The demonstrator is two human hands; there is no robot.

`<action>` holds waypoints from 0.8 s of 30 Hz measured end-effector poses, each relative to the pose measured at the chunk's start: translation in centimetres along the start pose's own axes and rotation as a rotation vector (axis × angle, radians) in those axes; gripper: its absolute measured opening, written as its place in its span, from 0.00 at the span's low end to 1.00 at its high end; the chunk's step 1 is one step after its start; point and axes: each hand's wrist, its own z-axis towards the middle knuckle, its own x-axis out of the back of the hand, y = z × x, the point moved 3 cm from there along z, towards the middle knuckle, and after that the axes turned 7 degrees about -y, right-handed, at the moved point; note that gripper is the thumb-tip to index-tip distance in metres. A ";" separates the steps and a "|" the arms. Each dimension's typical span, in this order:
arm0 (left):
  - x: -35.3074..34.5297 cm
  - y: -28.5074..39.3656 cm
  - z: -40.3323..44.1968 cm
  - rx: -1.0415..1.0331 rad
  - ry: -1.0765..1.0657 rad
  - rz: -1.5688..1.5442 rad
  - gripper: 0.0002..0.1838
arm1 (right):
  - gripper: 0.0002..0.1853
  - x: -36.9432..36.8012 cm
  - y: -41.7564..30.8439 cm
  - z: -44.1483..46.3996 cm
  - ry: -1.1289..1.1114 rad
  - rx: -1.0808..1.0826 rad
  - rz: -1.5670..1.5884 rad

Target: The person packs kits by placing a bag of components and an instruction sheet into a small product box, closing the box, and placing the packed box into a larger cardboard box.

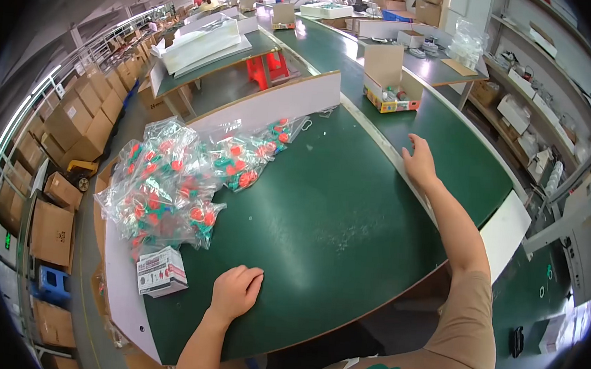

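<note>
My left hand (236,292) rests on the green tabletop (306,232) near its front edge, fingers curled in and nothing visible in them. To its left is a small white printed box (161,272). Beyond that box lies a heap of clear plastic bags (174,184) holding red and green parts. My right hand (420,163) is stretched forward over the border between the table and the long green bench, thumb and fingers apart and holding nothing. Farther along stands an open cardboard box (394,99) with small items inside, apart from my right hand.
A white board (266,105) edges the table's far side. Behind it, white sheets (202,47) are stacked on another table, near a red stool (267,69). Shelves (545,85) line the right, cartons (82,124) the left. People (208,0) are far back.
</note>
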 end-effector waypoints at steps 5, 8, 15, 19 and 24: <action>0.1 -0.3 0.3 0.053 0.002 0.007 0.04 | 0.35 -4.8 1.3 8.3 0.038 0.161 -0.083; 0.6 -0.5 0.1 0.097 0.007 0.028 0.04 | 0.35 -7.6 2.0 12.5 0.114 0.159 -0.117; 0.3 -0.8 0.0 0.072 -0.043 -0.009 0.05 | 0.18 -7.8 2.8 16.8 -0.195 0.040 -0.317; 0.4 -0.9 0.0 0.057 -0.020 0.022 0.05 | 0.16 -6.5 1.1 14.6 -0.148 0.078 -0.256; 0.6 -1.1 0.2 0.032 -0.028 0.023 0.04 | 0.13 0.4 -10.1 3.4 -0.216 0.200 -0.230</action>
